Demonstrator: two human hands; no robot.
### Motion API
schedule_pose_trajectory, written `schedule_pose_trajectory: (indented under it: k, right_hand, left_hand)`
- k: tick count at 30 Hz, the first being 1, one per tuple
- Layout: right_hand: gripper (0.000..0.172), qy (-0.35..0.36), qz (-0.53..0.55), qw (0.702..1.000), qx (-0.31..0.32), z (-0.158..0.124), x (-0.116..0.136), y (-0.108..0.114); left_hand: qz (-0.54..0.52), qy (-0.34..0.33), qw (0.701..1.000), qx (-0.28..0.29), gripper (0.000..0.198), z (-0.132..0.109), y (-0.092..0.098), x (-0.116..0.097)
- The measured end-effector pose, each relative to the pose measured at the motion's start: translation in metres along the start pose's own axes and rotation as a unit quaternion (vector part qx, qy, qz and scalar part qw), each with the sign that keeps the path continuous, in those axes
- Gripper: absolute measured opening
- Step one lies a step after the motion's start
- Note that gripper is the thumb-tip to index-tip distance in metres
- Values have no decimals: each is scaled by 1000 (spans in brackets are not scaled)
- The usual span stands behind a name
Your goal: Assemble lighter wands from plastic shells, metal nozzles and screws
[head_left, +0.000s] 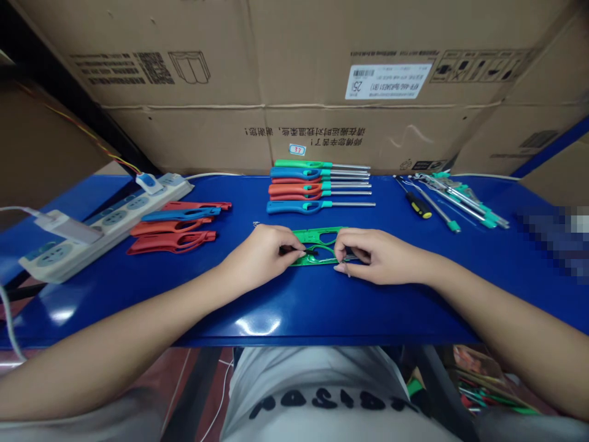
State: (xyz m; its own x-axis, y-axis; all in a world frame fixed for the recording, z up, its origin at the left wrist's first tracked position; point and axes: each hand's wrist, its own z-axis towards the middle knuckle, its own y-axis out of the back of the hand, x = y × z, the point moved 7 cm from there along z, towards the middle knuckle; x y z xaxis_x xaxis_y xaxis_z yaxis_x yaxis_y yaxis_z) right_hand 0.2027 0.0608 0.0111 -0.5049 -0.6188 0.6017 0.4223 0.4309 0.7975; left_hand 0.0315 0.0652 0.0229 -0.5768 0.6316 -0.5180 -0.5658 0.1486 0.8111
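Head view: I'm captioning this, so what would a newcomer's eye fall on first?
Probably the green, blue and red-orange gas lighters rowed at the blue table's back. Next, the green handle shells at center, with the left hand and right hand over them. Then the white power strip at left.

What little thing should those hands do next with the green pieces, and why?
Probably press the black part into the nearer green shell half: the left hand seems to pinch it over that half, and the right hand is at its right end. Whether it's already seated, I can't tell.
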Motion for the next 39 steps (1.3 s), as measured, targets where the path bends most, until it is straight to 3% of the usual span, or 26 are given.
schedule_pose_trajectory:
  k: [6,13,24,39]
  right_hand:
    - [10,0,9,1000,1,0,1,0]
    - [11,1,12,1000,1,0,0,0]
    - [9,-1,16,1000,3,1,1,1]
    - [6,4,17,1000,-5,0,-1,1]
  left_hand:
    - [53,-25,998,6,16,-3,-1,-7]
    - [89,-5,995,37,18,-4,-1,-7]
    - [244,-40,964,94,21,-12,-1,-18]
    - [266,-34,956,117,22,-12,-1,-22]
